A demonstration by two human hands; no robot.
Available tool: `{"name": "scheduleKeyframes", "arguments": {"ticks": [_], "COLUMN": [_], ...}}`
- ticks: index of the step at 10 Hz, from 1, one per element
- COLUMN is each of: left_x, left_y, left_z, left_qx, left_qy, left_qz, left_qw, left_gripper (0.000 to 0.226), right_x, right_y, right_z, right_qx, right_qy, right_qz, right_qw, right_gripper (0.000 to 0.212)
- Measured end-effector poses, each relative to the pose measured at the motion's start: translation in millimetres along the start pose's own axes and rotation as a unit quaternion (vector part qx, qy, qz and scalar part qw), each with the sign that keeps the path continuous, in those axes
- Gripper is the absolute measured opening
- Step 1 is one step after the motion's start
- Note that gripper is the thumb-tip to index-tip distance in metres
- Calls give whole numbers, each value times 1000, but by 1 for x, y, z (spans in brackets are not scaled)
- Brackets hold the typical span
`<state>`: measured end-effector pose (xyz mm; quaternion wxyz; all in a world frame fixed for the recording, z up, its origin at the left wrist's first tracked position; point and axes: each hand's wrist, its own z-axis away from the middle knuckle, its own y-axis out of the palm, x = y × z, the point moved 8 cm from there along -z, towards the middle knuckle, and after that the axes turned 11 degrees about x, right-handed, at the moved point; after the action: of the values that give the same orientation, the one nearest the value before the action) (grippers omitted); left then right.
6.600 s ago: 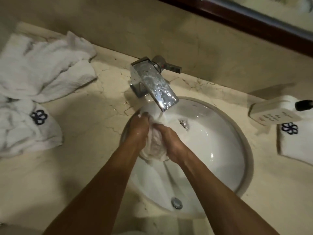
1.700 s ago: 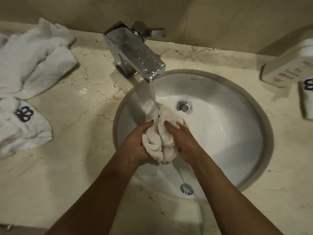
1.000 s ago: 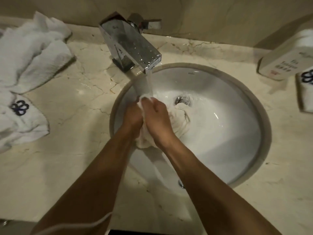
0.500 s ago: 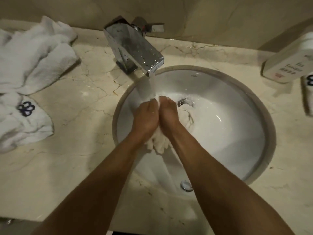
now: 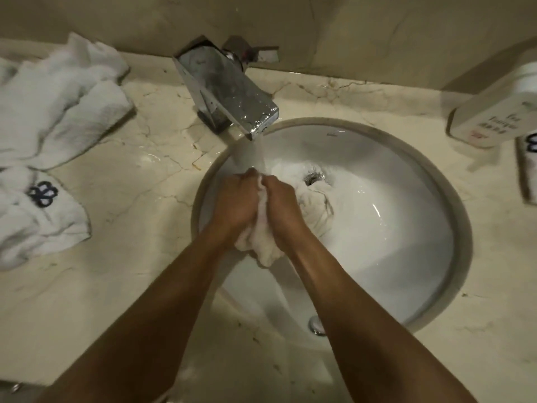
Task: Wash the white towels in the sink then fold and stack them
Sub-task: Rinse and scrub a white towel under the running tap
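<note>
A wet white towel [image 5: 315, 202] is bunched up in the round white sink [image 5: 406, 257], under the water running from the chrome tap [image 5: 229, 91]. My left hand [image 5: 236, 206] and my right hand [image 5: 283, 207] grip the towel side by side, knuckles up, with a fold squeezed between them. Part of the towel hangs below my wrists and part spreads toward the drain [image 5: 312, 177]. More white towels [image 5: 55, 106] lie crumpled on the counter at the left, one [image 5: 40, 219] with a dark flower logo.
The marble counter [image 5: 139, 216] surrounds the sink and is wet near the tap. A white bottle [image 5: 494, 117] lies at the right by another logo towel [image 5: 529, 170]. A small chrome overflow fitting [image 5: 316, 325] sits at the sink's near wall.
My hands keep rubbing the towel under the stream; since half a second ago they have parted slightly, showing a fold of towel between them. The view has shifted a little.
</note>
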<state>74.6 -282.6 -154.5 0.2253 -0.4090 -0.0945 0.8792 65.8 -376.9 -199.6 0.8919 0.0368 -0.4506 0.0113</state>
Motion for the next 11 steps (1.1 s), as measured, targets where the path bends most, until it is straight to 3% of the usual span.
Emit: {"name": "scheduleKeyframes", "arguments": {"ticks": [1,2,3,4,5,6,7,8,9,10,11], "left_x": [-17,-14,15,52,53,57,60,63,74,70,62], "left_y": [23,24,5,12,32,52,66,58,24,31,55], "left_z": [35,46,30,15,14,21,21,-1,-22,-22,-10], "left_qx": [32,9,-12,25,112,221,302,261,60,90,226], "left_qy": [98,127,49,-58,-81,-130,-156,-104,-71,-86,-112], "left_qz": [-80,-92,-35,343,581,615,570,463,214,321,474], "left_qw": [991,988,998,937,802,746,748,841,972,939,844], "left_gripper": [43,42,36,27,26,34,53,59,34,26,58], "right_x": [-9,-30,-41,-42,-40,-37,-16,0,-3,-18,-27], "right_y": [-20,-24,-27,-29,-22,-22,-34,-47,-43,-43,-50], "right_z": [-15,-19,-4,8,27,36,41,46,54,56,49], "right_qx": [-3,-10,19,92,153,163,161,134,167,143,77], "right_qy": [23,90,136,124,141,164,118,70,98,153,88], "right_qz": [-50,-138,-265,-412,-431,-352,-315,-259,-272,-245,-134], "right_qw": [998,986,954,898,878,907,928,954,943,947,984], "right_gripper": [33,23,29,57,51,45,28,30,33,43,35]}}
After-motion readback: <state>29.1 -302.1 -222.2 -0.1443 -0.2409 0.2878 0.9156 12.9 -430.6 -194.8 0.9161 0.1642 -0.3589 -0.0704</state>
